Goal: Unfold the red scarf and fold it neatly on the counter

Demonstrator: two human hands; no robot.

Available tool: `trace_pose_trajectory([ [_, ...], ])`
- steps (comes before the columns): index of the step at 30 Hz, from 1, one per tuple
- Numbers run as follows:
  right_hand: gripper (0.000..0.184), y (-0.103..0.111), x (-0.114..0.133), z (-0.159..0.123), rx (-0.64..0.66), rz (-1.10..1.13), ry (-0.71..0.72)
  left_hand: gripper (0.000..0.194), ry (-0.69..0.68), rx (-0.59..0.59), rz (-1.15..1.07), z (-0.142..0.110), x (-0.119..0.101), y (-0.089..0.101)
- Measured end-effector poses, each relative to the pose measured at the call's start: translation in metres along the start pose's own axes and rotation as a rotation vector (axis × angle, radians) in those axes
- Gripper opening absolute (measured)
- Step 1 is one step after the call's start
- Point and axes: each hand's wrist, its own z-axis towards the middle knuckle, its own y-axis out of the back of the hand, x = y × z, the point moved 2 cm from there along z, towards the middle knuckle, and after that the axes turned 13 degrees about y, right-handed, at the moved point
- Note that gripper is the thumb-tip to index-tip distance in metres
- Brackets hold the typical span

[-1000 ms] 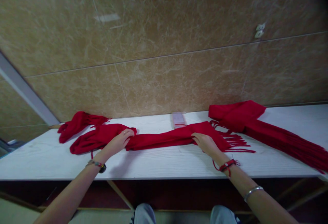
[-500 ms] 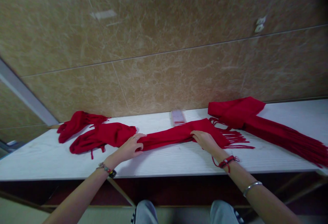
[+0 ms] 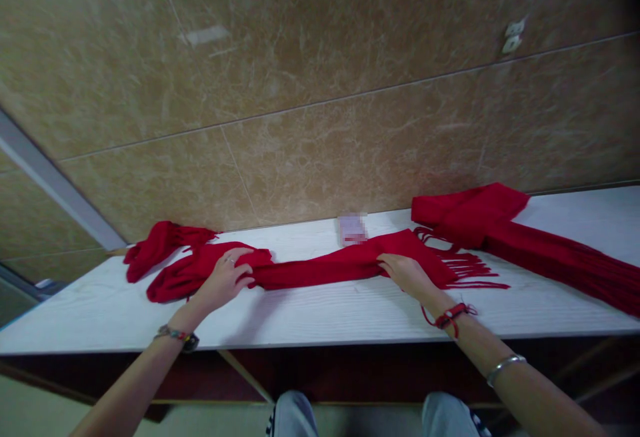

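Note:
A red fringed scarf [image 3: 325, 269] lies lengthwise on the white tabletop, its middle stretched into a narrow strip and its left part bunched up. My left hand [image 3: 226, 280] is over the bunched part, thumb and fingers apart; whether it touches the cloth is hard to see. Near the fringed right end, my right hand [image 3: 404, 272] pinches the scarf's front edge. Another red scarf [image 3: 475, 220] lies folded across itself at the right, fringe toward the right edge of view. More bunched red cloth with fringe [image 3: 157, 250] sits at the far left.
A small pale box-like item [image 3: 351, 229], blurred out, stands behind the scarf. The white tabletop [image 3: 320, 320] backs onto a brown marbled wall [image 3: 350, 150]. Dark open shelving [image 3: 350, 374] lies under the table's front edge, close to my knees.
My left hand has let go of the scarf's strip and moved left over the bunched part. The right hand keeps its place on the scarf. The view has shifted slightly.

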Motion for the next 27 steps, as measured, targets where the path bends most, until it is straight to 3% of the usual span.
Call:
trace_pose_trajectory([
  [2,0.021,0.000,0.000,0.000,-0.019,-0.005,-0.006,0.016,0.049,-0.047,-0.070,0.009,-0.002,0.021],
  [5,0.022,-0.002,-0.002,0.000,-0.028,-0.021,-0.014,0.019,0.030,0.068,-0.194,0.017,-0.013,0.038],
  [8,0.022,-0.001,-0.004,-0.001,-0.019,-0.009,-0.028,0.019,0.064,0.255,-0.330,0.014,-0.010,0.035],
  [11,0.021,-0.001,-0.004,-0.002,-0.002,0.018,-0.033,0.022,0.195,0.458,-0.498,0.000,0.011,0.023],
  [13,0.021,-0.001,-0.004,-0.001,0.007,0.026,-0.028,0.024,0.260,0.520,-0.607,-0.012,0.023,0.016],
  [16,0.022,-0.003,-0.004,-0.001,-0.002,0.026,-0.016,0.022,0.283,0.514,-0.625,-0.030,0.024,0.009],
  [22,0.021,-0.002,-0.004,-0.002,-0.016,0.032,-0.011,0.039,0.122,0.454,-0.346,-0.046,-0.018,-0.017],
  [25,0.021,-0.003,-0.005,-0.002,-0.012,0.028,-0.008,0.019,0.078,0.368,-0.286,-0.045,-0.030,-0.028],
  [27,0.021,-0.004,-0.006,-0.003,-0.008,0.026,-0.008,0.009,0.090,0.347,-0.358,-0.042,-0.031,-0.029],
])
